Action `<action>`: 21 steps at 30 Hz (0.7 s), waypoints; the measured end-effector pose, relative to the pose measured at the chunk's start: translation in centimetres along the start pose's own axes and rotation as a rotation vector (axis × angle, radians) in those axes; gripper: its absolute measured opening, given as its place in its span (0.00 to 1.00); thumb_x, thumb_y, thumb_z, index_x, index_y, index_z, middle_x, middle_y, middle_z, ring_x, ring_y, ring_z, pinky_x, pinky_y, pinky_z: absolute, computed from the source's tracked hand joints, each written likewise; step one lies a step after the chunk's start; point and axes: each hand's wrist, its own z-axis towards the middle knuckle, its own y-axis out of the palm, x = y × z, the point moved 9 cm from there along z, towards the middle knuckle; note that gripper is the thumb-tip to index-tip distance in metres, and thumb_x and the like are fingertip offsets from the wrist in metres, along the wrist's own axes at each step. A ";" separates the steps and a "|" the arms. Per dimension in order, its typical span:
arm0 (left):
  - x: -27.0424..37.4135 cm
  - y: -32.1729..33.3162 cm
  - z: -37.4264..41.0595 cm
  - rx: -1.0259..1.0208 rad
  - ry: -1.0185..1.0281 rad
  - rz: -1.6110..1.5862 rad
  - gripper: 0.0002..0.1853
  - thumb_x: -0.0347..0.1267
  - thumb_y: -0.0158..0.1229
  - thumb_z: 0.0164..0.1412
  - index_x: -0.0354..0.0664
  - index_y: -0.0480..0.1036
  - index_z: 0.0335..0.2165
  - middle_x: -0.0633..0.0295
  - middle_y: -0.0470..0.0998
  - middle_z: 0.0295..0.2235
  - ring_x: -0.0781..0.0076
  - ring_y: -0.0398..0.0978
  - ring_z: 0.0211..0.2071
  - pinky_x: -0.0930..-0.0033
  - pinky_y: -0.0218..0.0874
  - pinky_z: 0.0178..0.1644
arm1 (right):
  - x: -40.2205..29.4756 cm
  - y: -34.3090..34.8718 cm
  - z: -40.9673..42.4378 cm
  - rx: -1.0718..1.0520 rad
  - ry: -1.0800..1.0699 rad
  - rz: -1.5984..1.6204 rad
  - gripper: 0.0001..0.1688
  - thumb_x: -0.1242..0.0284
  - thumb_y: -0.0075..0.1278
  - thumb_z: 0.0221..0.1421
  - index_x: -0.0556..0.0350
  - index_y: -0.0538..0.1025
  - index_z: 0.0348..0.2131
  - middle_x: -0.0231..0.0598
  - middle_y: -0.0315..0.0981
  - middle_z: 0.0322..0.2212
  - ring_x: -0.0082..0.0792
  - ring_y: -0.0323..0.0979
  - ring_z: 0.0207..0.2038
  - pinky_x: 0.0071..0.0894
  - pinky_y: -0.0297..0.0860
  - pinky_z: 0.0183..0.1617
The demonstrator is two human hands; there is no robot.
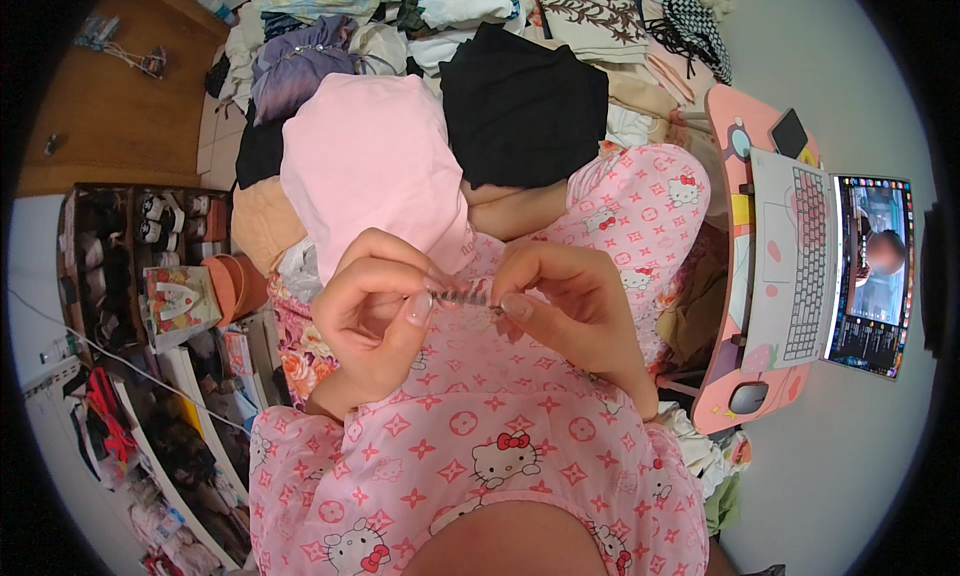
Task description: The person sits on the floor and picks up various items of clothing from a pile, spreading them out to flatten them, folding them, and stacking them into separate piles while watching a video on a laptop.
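Between my two hands, above my lap, stretches a small thin strip (465,298) with a row of dark, tooth-like marks. It seems partly see-through, and its exact kind is hard to tell. The thumb and fingers of my left hand (379,313) pinch its left end. My right hand (574,306) pinches the other end in the same way. Both ends are hidden by the fingertips. Just beyond my left hand lies a pink folded cloth (375,163). A black folded cloth (525,110) lies farther out, resting over my crossed leg.
Right of me, a small pink folding table (750,403) carries an open laptop (787,276), a grey mouse (748,398) and a phone (789,133). Piled clothes (592,13) fill the far side. Shelves of shoes (157,223) and a paper bag (180,306) stand left.
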 end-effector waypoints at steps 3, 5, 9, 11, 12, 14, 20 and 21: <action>0.1 0.0 0.0 -0.003 0.005 0.008 0.04 0.20 0.49 0.55 0.28 0.68 0.30 0.51 0.68 0.31 0.69 0.72 0.30 0.72 0.67 0.39 | 0.1 0.0 0.0 0.012 0.007 0.011 0.04 0.80 0.45 0.51 0.64 0.71 0.25 0.34 0.67 0.23 0.21 0.66 0.25 0.18 0.62 0.29; 0.0 -0.2 -0.2 0.005 0.006 0.016 0.04 0.21 0.49 0.55 0.28 0.68 0.30 0.51 0.68 0.31 0.69 0.72 0.30 0.72 0.67 0.38 | 0.0 0.1 0.1 0.013 -0.001 0.012 0.04 0.80 0.46 0.50 0.64 0.71 0.25 0.34 0.67 0.22 0.21 0.66 0.25 0.18 0.62 0.29; 0.1 -0.5 -0.3 0.011 0.020 0.001 0.04 0.21 0.50 0.55 0.28 0.68 0.30 0.51 0.68 0.31 0.69 0.72 0.30 0.72 0.67 0.38 | 0.0 0.4 0.2 0.008 -0.011 -0.008 0.03 0.80 0.46 0.49 0.63 0.71 0.25 0.34 0.67 0.22 0.21 0.65 0.25 0.19 0.62 0.29; 0.3 -0.6 -0.3 0.007 0.035 -0.006 0.04 0.21 0.49 0.55 0.28 0.68 0.31 0.51 0.68 0.30 0.69 0.72 0.29 0.72 0.67 0.38 | -0.3 0.4 0.2 0.020 -0.057 -0.073 0.03 0.81 0.46 0.49 0.63 0.71 0.24 0.34 0.67 0.22 0.22 0.65 0.24 0.19 0.61 0.29; 0.3 -0.7 -0.3 0.005 0.037 -0.007 0.04 0.21 0.49 0.55 0.28 0.68 0.31 0.51 0.69 0.30 0.69 0.72 0.29 0.71 0.67 0.38 | -0.5 0.4 0.1 0.027 -0.079 -0.105 0.03 0.81 0.46 0.48 0.63 0.71 0.23 0.34 0.68 0.21 0.22 0.65 0.24 0.20 0.61 0.30; 0.5 -0.9 -0.3 0.000 0.042 -0.010 0.04 0.21 0.48 0.56 0.28 0.67 0.31 0.50 0.69 0.29 0.69 0.72 0.28 0.71 0.67 0.37 | -0.9 0.5 0.2 0.028 -0.161 -0.141 0.01 0.81 0.48 0.47 0.61 0.72 0.26 0.32 0.68 0.20 0.20 0.65 0.24 0.19 0.61 0.28; 0.0 -1.4 -0.6 0.094 0.019 -0.150 0.05 0.21 0.47 0.56 0.28 0.68 0.32 0.51 0.70 0.28 0.69 0.71 0.29 0.72 0.66 0.36 | -1.9 1.0 0.2 0.027 -0.284 -0.253 0.04 0.82 0.50 0.45 0.60 0.73 0.27 0.32 0.69 0.21 0.21 0.65 0.22 0.19 0.61 0.26; -0.3 -1.2 -0.6 0.056 -0.013 -0.103 0.05 0.20 0.48 0.55 0.28 0.68 0.32 0.52 0.70 0.29 0.69 0.71 0.29 0.72 0.65 0.36 | -2.0 1.0 0.2 0.033 -0.296 -0.269 0.04 0.83 0.51 0.45 0.60 0.73 0.26 0.32 0.69 0.21 0.21 0.65 0.22 0.19 0.61 0.26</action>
